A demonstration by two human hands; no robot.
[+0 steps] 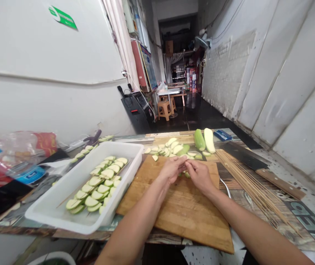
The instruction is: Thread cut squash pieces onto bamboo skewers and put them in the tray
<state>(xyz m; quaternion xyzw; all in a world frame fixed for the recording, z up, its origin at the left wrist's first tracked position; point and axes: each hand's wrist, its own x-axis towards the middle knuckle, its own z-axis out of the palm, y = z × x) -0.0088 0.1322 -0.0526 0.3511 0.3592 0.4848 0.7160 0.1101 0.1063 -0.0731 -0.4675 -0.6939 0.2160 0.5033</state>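
Observation:
My left hand [172, 168] and my right hand [199, 175] meet over the far part of a wooden cutting board [190, 213]. The fingers of both are closed and pinched together; what they hold is hidden or too small to make out. Bits of green-skinned slices show just below the fingers. Beyond my hands lies a pile of pale, green-edged vegetable slices [171, 146]. To the left, a white plastic tray [63, 221] holds several skewers threaded with such slices [102, 189].
Thin bamboo skewers [245, 184] lie in a bundle to the right, beside a wooden-handled cleaver [281, 183]. A halved green vegetable [199, 140] and a blue object [223, 135] are at the far edge. Plastic packaging [21, 154] crowds the left.

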